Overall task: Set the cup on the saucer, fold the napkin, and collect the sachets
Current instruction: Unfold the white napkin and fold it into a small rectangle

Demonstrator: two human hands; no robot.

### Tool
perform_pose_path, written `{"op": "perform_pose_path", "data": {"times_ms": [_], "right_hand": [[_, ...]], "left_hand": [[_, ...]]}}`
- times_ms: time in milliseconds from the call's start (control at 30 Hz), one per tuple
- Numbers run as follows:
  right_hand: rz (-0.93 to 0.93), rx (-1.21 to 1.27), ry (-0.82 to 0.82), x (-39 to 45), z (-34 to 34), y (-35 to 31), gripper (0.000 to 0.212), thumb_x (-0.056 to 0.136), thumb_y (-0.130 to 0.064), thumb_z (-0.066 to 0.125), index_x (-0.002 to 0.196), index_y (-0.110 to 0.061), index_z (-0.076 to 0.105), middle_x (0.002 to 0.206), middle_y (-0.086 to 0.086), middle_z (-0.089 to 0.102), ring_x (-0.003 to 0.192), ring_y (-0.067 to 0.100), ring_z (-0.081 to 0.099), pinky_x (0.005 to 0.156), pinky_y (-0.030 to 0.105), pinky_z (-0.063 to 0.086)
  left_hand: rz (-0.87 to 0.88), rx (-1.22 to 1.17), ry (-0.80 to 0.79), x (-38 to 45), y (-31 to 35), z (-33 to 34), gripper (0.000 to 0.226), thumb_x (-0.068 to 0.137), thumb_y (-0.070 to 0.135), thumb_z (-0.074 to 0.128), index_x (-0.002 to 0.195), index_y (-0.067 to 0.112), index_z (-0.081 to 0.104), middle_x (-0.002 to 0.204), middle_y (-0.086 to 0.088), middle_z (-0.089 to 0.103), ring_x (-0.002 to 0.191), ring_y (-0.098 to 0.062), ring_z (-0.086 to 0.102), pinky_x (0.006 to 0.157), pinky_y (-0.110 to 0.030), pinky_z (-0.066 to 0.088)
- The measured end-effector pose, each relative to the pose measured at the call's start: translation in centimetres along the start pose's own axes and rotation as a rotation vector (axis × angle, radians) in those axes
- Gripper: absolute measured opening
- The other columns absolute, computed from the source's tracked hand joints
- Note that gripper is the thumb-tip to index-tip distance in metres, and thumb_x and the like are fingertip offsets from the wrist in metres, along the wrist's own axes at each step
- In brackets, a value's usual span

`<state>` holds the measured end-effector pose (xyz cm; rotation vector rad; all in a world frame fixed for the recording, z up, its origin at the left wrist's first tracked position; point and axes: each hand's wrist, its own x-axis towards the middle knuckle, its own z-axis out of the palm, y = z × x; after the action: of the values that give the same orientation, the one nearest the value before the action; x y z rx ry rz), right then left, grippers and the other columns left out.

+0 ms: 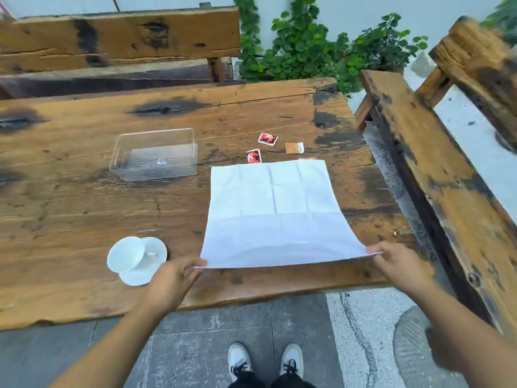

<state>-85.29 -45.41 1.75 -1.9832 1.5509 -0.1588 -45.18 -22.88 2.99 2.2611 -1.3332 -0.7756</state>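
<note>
A white napkin [274, 211] lies spread out on the wooden table [84, 208], its near edge lifted off the wood. My left hand [173, 278] pinches the near left corner and my right hand [400, 264] pinches the near right corner. A white cup [126, 254] stands on a white saucer [151, 267] at the near left, just left of my left hand. Beyond the napkin lie two red sachets [267, 138] [254, 156] and a brown one [294, 148]; an orange one [306, 158] peeks out from behind the napkin's far edge.
A clear plastic box [155, 155] stands open-topped left of the sachets. Wooden benches run along the far side [117, 37] and the right side [436, 175] of the table. Green plants [321, 51] grow behind the far right corner. My shoes [265, 359] are on the paved floor.
</note>
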Motion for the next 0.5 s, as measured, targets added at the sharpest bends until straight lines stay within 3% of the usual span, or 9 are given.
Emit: {"op": "perform_pose_path", "data": {"times_ms": [67, 133, 267, 367, 500], "right_hand": [[0.028, 0.020, -0.098, -1.5, 1.0, 1.6, 0.022, 0.084, -0.009, 0.062, 0.076, -0.028, 0.067, 0.079, 0.000, 0.071, 0.074, 0.023, 0.064, 0.060, 0.032, 0.043], [0.069, 0.017, -0.178, -2.9, 1.3, 2.8, 0.028, 0.083, -0.008, 0.061, 0.071, -0.032, 0.065, 0.071, -0.003, 0.070, 0.065, 0.019, 0.063, 0.056, 0.033, 0.044], [0.039, 0.034, -0.227, -3.6, 0.5, 3.7, 0.031, 0.082, -0.003, 0.062, 0.066, -0.029, 0.066, 0.066, -0.007, 0.068, 0.068, 0.009, 0.060, 0.062, 0.031, 0.043], [0.020, 0.071, -0.195, -2.2, -0.3, 2.8, 0.026, 0.084, -0.002, 0.059, 0.072, -0.025, 0.067, 0.075, 0.000, 0.071, 0.077, 0.024, 0.065, 0.071, 0.043, 0.050], [0.023, 0.116, -0.067, 1.9, -0.7, 0.1, 0.018, 0.089, -0.012, 0.054, 0.085, -0.027, 0.064, 0.082, 0.001, 0.069, 0.072, 0.025, 0.064, 0.058, 0.035, 0.051]], "left_hand": [[-0.009, 0.057, -0.058, -2.0, -0.9, 1.6, 0.008, 0.086, 0.025, 0.067, 0.088, 0.032, 0.069, 0.093, 0.001, 0.075, 0.090, -0.019, 0.067, 0.078, -0.032, 0.050], [-0.023, 0.080, -0.145, -3.9, -1.7, 2.5, 0.021, 0.087, 0.030, 0.065, 0.075, 0.047, 0.059, 0.081, 0.003, 0.073, 0.079, -0.013, 0.065, 0.066, -0.026, 0.048], [-0.061, 0.065, -0.267, -4.9, -2.4, 2.4, 0.023, 0.088, 0.035, 0.062, 0.066, 0.040, 0.058, 0.069, 0.012, 0.067, 0.069, -0.006, 0.060, 0.062, -0.026, 0.043], [-0.049, -0.010, -0.140, -2.8, -1.6, 1.6, 0.035, 0.087, 0.028, 0.064, 0.060, 0.048, 0.056, 0.057, 0.020, 0.058, 0.056, 0.002, 0.050, 0.052, -0.022, 0.033], [-0.104, -0.080, 0.088, 2.5, -0.8, 0.6, 0.033, 0.087, 0.023, 0.064, 0.060, 0.038, 0.053, 0.052, 0.011, 0.055, 0.051, -0.001, 0.049, 0.050, -0.022, 0.035]]}}
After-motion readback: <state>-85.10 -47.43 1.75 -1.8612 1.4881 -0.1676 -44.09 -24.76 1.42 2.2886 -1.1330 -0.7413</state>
